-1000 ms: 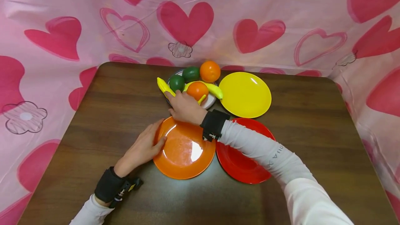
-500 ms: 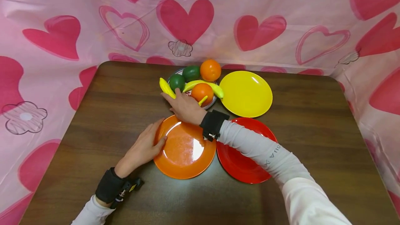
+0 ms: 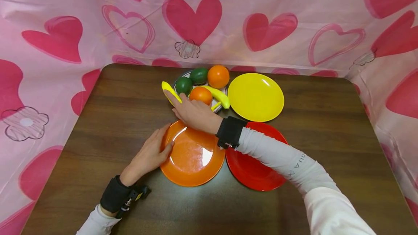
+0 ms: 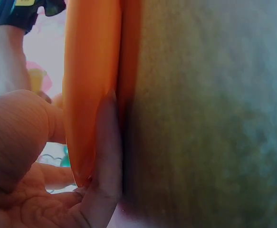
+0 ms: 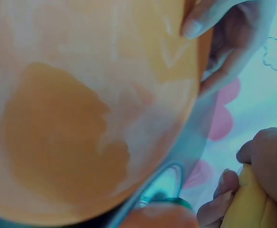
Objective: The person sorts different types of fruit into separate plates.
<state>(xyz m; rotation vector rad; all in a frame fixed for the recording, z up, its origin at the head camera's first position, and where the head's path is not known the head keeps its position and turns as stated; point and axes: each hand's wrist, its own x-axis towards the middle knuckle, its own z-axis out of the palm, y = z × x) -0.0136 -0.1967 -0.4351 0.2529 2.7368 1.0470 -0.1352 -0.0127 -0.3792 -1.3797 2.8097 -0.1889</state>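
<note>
My left hand [image 3: 148,153] grips the left rim of the orange plate [image 3: 189,171], thumb over the top and fingers underneath in the left wrist view. My right hand [image 3: 199,115] reaches across this plate to a white dish [image 3: 224,90] of fruit. It holds a yellow banana [image 3: 170,90], with fingers curled round it in the right wrist view. A yellow tip [image 3: 216,106] pokes out on the hand's other side. Beside the hand lie an orange [image 3: 200,95] and a greenish-yellow banana [image 3: 219,96]. The dish's near side is hidden by the hand.
Two dark green fruits [image 3: 198,76] and another orange [image 3: 218,76] sit at the dish's back. A yellow plate [image 3: 256,97] stands to its right. The red plate [image 3: 253,169] is partly under the right forearm. A heart-print sheet [image 3: 196,17] hangs behind the wooden table [image 3: 326,148].
My right hand first shifts slightly, then tilts with the banana moving a little left. The front orange rolls right, then back left; the greenish-yellow banana turns. The left hand stays put.
</note>
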